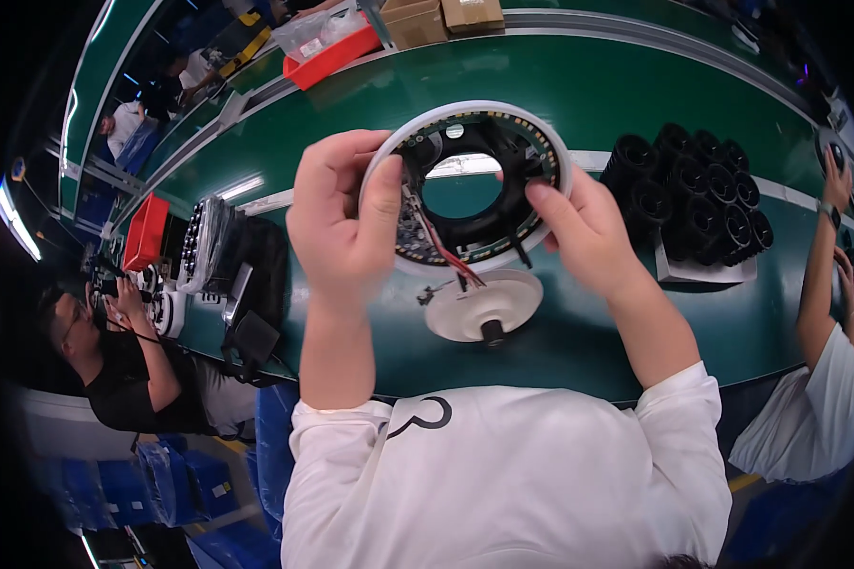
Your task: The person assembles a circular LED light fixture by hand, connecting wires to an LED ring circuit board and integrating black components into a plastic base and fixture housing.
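Between my hands is a white ring-shaped housing [476, 106], raised above the green table. Inside it sit a black plastic frame with a round opening, a circuit board and a ring of small yellowish LEDs. Red and dark wires with connectors hang from its near side. My left hand [346, 213] grips the left rim, thumb on the inner edge. My right hand [584, 228] holds the right rim, thumb pressed on the black inner part; its other fingers are mostly hidden behind. Below the ring, a white disc [465, 313] with a short black stem lies on the table.
Stacked black cylindrical parts [697, 194] stand on a white box [702, 268] to the right. Red bins [332, 59] and cardboard boxes [413, 24] sit at the back. A plastic-wrapped stack [202, 247] and a black bag [261, 284] lie left. One person works on each side.
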`<state>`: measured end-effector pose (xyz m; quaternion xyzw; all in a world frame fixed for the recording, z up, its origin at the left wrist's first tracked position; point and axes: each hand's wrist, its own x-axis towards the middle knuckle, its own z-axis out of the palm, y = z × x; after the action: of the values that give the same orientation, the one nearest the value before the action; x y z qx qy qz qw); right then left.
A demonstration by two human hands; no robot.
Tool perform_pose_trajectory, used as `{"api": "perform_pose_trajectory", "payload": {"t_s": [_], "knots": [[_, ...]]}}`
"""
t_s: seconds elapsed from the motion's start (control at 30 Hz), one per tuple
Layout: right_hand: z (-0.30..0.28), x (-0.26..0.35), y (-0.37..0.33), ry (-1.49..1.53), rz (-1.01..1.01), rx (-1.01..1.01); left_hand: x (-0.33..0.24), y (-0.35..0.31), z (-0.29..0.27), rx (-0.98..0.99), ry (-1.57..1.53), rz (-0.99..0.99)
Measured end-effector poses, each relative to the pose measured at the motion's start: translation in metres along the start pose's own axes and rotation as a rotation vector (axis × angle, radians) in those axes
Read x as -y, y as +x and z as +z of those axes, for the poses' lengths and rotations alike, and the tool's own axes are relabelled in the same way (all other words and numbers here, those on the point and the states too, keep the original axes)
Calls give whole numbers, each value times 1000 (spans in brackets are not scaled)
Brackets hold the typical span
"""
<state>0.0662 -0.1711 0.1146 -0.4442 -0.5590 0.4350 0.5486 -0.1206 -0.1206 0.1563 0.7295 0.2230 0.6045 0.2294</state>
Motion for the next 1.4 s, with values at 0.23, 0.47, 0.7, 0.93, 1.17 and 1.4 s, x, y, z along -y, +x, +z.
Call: {"api": "perform_pose_trajectory", "payload": {"t_s": [0.23,0.47,0.7,0.93,1.17,1.4], "knots": [[-6,3,-3,-315,-210,-175,20,-27,18,82,-929,-503],[-9,-4,0,-537,-352,-374,25,-37,32,195,-861,-726],[-17,-2,0,-186,-490,-361,10,-33,32,47,-834,-619],[0,14,-13,-870,-540,-138,12,-34,23,-64,-821,-538],[10,-4,-8,-324,-295,96,14,-39,27,-46,-687,-366],[5,2,-11,-189,24,161,19,-42,28,-36,-544,-227]]}}
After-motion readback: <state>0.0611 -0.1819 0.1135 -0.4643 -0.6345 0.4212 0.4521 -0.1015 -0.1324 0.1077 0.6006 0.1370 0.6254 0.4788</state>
